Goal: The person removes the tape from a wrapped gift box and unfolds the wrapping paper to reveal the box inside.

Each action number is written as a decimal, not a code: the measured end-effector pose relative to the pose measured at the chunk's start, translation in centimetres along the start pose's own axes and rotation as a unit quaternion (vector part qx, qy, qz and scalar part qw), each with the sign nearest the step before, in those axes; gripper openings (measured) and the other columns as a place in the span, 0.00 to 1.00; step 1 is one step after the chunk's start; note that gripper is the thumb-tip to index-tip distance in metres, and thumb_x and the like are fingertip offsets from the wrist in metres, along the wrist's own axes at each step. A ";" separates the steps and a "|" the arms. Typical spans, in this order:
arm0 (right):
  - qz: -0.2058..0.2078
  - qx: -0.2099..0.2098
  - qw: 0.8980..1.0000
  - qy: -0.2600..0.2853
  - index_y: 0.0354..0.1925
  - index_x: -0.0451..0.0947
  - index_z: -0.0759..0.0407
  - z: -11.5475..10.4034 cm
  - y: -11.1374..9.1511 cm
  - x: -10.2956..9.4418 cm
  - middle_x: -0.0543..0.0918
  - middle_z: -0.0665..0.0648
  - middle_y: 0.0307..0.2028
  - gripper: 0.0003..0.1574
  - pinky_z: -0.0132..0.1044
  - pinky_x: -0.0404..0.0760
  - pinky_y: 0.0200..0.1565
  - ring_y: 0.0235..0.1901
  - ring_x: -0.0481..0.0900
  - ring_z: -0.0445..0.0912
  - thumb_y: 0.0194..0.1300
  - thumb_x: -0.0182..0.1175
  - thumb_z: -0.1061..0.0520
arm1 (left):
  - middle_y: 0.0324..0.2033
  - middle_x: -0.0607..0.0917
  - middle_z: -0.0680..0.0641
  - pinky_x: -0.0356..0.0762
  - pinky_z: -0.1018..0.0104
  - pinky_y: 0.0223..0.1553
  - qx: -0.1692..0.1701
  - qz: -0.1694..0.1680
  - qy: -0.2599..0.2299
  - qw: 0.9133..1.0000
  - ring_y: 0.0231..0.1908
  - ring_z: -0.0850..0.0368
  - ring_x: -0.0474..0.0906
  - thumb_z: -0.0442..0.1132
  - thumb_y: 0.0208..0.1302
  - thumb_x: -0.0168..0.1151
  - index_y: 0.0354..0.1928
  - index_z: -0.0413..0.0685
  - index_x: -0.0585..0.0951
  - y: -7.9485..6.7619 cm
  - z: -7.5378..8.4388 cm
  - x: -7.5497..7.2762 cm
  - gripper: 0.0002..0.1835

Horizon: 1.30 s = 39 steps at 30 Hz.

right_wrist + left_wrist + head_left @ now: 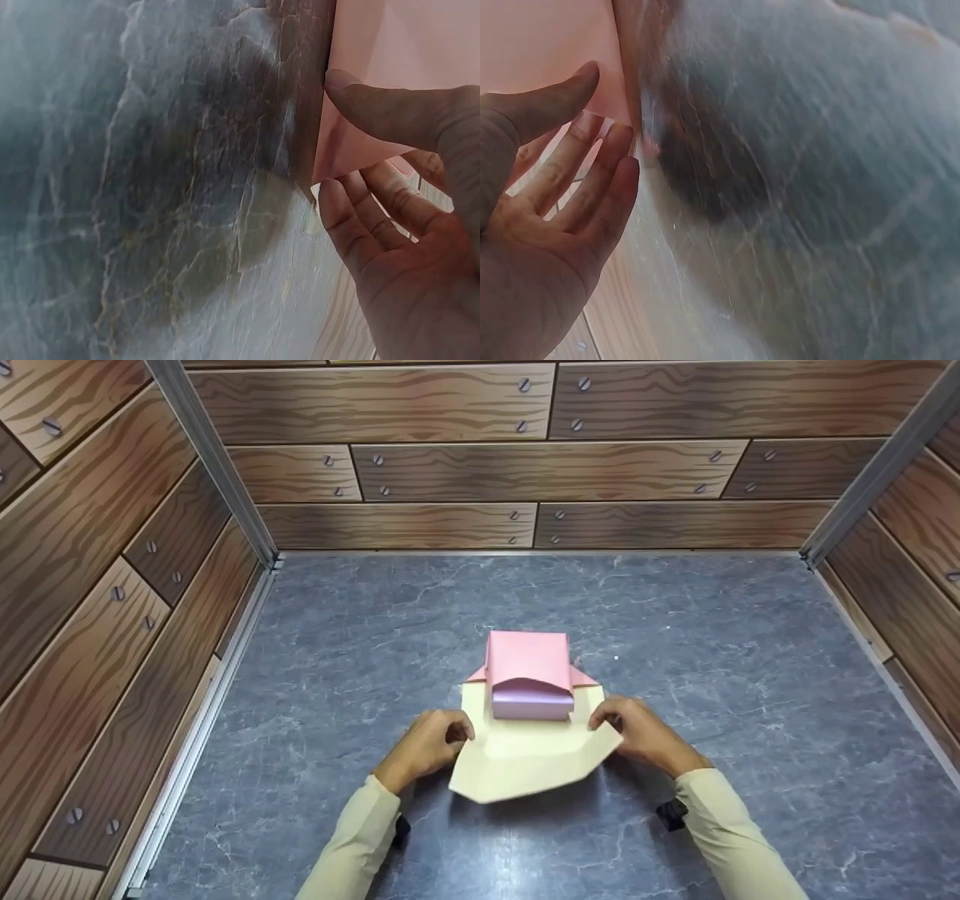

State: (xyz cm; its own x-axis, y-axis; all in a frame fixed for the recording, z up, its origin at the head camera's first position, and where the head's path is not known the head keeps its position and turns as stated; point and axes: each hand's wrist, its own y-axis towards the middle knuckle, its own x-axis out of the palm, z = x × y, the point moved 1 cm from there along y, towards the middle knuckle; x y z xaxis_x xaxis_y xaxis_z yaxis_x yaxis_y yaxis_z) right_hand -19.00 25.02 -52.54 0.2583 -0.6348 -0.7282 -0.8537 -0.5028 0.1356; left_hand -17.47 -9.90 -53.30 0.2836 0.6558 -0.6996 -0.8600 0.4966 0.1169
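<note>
A small lavender box (pixel 532 707) sits on a sheet of paper (pixel 517 765), cream on its inner face. The paper's pink outer face (pixel 529 656) curves over the top of the box, and pink triangular corners stick out on both sides. My left hand (pixel 431 741) pinches the left edge of the near flap, which is lifted off the table. On the opposite edge, my right hand (pixel 636 731) pinches the paper. In the left wrist view the thumb (pixel 570 94) lies against the pink side; the right wrist view shows the other thumb (pixel 382 109) likewise.
A grey marbled tabletop (pixel 360 622) lies under everything. Wood-patterned walls (pixel 450 472) stand at the back and both sides, with metal rails (pixel 225 465) at the corners. Dark wrist devices (pixel 671 814) are strapped below the beige sleeves (pixel 727 825).
</note>
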 end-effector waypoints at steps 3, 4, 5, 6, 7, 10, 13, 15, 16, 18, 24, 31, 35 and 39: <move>-0.005 -0.019 1.000 0.004 0.30 0.83 0.63 0.2 -0.2 -0.1 0.81 0.53 0.29 0.12 0.34 0.80 0.33 0.30 0.77 0.40 0.44 0.71 0.72 | 0.29 0.86 0.50 0.81 0.67 0.35 0.004 -0.018 0.010 1.000 0.30 0.62 0.79 0.20 0.55 0.64 0.32 0.44 0.86 -0.3 0.1 -0.1 0.11; -0.007 -0.021 1.000 0.003 0.30 0.84 0.63 0.2 -0.3 -0.1 0.81 0.53 0.29 0.12 0.34 0.81 0.33 0.30 0.77 0.40 0.45 0.71 0.74 | 0.29 0.87 0.50 0.81 0.67 0.35 0.006 -0.023 0.012 1.000 0.31 0.61 0.80 0.20 0.55 0.64 0.32 0.44 0.86 -0.4 0.1 -0.1 0.12; -0.010 -0.023 1.000 0.003 0.30 0.84 0.64 0.1 -0.3 -0.1 0.81 0.52 0.29 0.12 0.35 0.81 0.33 0.30 0.78 0.41 0.46 0.70 0.75 | 0.29 0.87 0.50 0.81 0.66 0.35 0.009 -0.027 0.014 0.999 0.31 0.61 0.81 0.19 0.55 0.63 0.32 0.44 0.87 -0.4 0.1 -0.1 0.13; -0.012 -0.024 1.000 0.001 0.30 0.84 0.64 0.1 -0.4 -0.1 0.81 0.53 0.29 0.13 0.35 0.82 0.33 0.30 0.79 0.42 0.46 0.68 0.76 | 0.30 0.88 0.50 0.81 0.66 0.36 0.011 -0.029 0.018 0.999 0.32 0.60 0.81 0.19 0.55 0.62 0.32 0.44 0.88 -0.5 0.1 -0.1 0.13; -0.014 -0.024 1.000 -0.002 0.31 0.84 0.65 0.0 -0.4 -0.2 0.82 0.53 0.29 0.14 0.36 0.82 0.34 0.30 0.79 0.43 0.46 0.67 0.78 | 0.30 0.88 0.50 0.82 0.66 0.37 0.010 -0.031 0.022 0.999 0.33 0.60 0.82 0.19 0.56 0.62 0.33 0.44 0.88 -0.6 0.1 -0.2 0.14; -0.019 -0.028 0.999 -0.010 0.31 0.85 0.66 -0.1 -0.6 -0.2 0.83 0.55 0.29 0.17 0.39 0.84 0.35 0.30 0.81 0.47 0.47 0.63 0.82 | 0.31 0.89 0.51 0.82 0.66 0.38 0.008 -0.028 0.030 0.999 0.35 0.60 0.83 0.19 0.58 0.58 0.33 0.45 0.90 -0.7 0.2 -0.2 0.16; -0.016 -0.035 0.999 -0.023 0.31 0.85 0.67 0.0 -0.8 -0.2 0.83 0.56 0.29 0.18 0.39 0.83 0.36 0.31 0.80 0.46 0.48 0.59 0.83 | 0.32 0.90 0.50 0.83 0.66 0.39 0.000 -0.025 0.029 0.999 0.35 0.60 0.82 0.21 0.59 0.55 0.32 0.44 0.90 -0.7 0.3 -0.3 0.17; -0.016 -0.030 0.999 -0.028 0.30 0.85 0.66 0.0 -0.9 -0.1 0.83 0.55 0.29 0.18 0.39 0.83 0.36 0.31 0.80 0.44 0.50 0.57 0.82 | 0.32 0.90 0.50 0.82 0.65 0.38 -0.008 -0.025 0.024 0.999 0.34 0.60 0.81 0.23 0.60 0.54 0.32 0.44 0.91 -0.7 0.3 -0.2 0.17; -0.016 -0.024 0.999 -0.028 0.30 0.85 0.66 0.0 -0.9 -0.1 0.83 0.55 0.30 0.18 0.39 0.83 0.36 0.32 0.79 0.44 0.52 0.56 0.82 | 0.33 0.90 0.50 0.82 0.65 0.38 -0.013 -0.026 0.023 0.999 0.34 0.61 0.81 0.24 0.61 0.54 0.32 0.44 0.91 -0.7 0.3 -0.2 0.16; -0.019 -0.001 1.000 -0.023 0.31 0.86 0.65 -0.1 -1.0 -0.1 0.84 0.54 0.32 0.18 0.39 0.82 0.37 0.33 0.79 0.44 0.56 0.54 0.80 | 0.33 0.89 0.51 0.81 0.65 0.38 -0.027 -0.031 0.018 0.999 0.33 0.61 0.79 0.28 0.62 0.54 0.33 0.45 0.91 -0.7 0.3 -0.2 0.15; -0.033 0.070 0.997 -0.003 0.38 0.85 0.63 -0.3 -1.3 -0.1 0.84 0.53 0.35 0.08 0.38 0.80 0.40 0.36 0.79 0.43 0.71 0.59 0.64 | 0.32 0.87 0.55 0.80 0.67 0.38 -0.050 -0.053 0.010 0.997 0.33 0.63 0.79 0.40 0.64 0.61 0.37 0.47 0.90 -0.8 0.3 0.0 0.10; -0.033 0.071 0.997 -0.023 0.42 0.83 0.62 -0.3 -1.9 0.4 0.80 0.54 0.38 0.25 0.43 0.79 0.45 0.39 0.77 0.47 0.57 0.76 0.46 | 0.33 0.86 0.52 0.78 0.63 0.42 -0.030 -0.077 0.048 0.995 0.37 0.58 0.79 0.54 0.53 0.78 0.42 0.47 0.89 -1.0 0.5 0.3 0.21; -0.036 0.050 0.997 -0.038 0.45 0.82 0.63 -0.2 -2.1 0.5 0.78 0.56 0.40 0.34 0.45 0.79 0.45 0.41 0.75 0.49 0.48 0.81 0.43 | 0.37 0.85 0.50 0.76 0.59 0.45 -0.022 -0.080 0.088 0.993 0.40 0.55 0.76 0.58 0.45 0.82 0.47 0.50 0.88 -1.1 0.7 0.5 0.29; -0.036 0.040 0.997 -0.050 0.47 0.83 0.63 -0.1 -2.0 0.6 0.77 0.56 0.41 0.38 0.46 0.78 0.43 0.41 0.74 0.49 0.44 0.83 0.44 | 0.41 0.83 0.49 0.74 0.59 0.45 -0.021 -0.086 0.110 0.990 0.42 0.54 0.72 0.60 0.42 0.83 0.53 0.53 0.86 -1.3 0.9 0.7 0.35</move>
State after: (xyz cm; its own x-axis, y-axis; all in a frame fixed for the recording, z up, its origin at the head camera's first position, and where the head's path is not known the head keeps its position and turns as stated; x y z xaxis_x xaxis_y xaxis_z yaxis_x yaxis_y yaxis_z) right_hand -17.06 25.61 -53.22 0.2773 -0.5355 -0.7977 -0.8691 -0.4938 0.0293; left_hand -15.82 -9.59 -53.27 0.3322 0.4222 -0.8434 -0.8256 0.5626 -0.0435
